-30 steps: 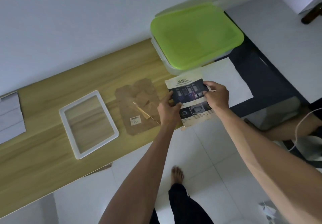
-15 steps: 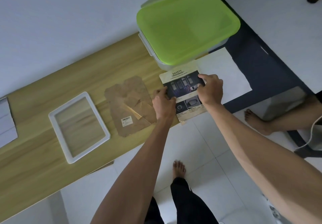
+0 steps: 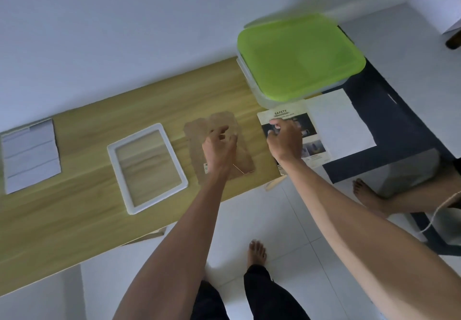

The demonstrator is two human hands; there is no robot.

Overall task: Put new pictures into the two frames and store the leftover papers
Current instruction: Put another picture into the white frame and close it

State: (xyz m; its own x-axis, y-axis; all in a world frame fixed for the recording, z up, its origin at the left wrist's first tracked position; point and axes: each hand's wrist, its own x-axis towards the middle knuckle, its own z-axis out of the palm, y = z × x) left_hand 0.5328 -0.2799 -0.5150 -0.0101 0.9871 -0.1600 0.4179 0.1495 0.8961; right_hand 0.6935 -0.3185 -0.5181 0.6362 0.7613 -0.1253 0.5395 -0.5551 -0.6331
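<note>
A white picture frame [image 3: 112, 156] lies flat and empty on the wooden table [image 3: 74, 220]. To its right is a brown backing board [image 3: 245, 156]. My left hand [image 3: 219, 145] hovers over that board with its fingers spread and nothing in them. Further right, a printed sheet headed "SAFETY" [image 3: 284, 114] lies at the table's end, partly over a blank white paper [image 3: 341, 122]. My right hand [image 3: 284, 140] sits on the printed sheet, its bent fingers pinching near the sheet's left side.
A clear box with a green lid [image 3: 299, 58] stands behind the papers, by the wall. A grey folded sheet [image 3: 30, 155] lies at the table's far left. A dark blue surface [image 3: 374, 90] is under the white paper. Another person's bare foot [image 3: 361, 190] is at the right.
The printed sheet went from both hands down onto the table's right end. My left hand let go of it and moved left over the brown backing board.
</note>
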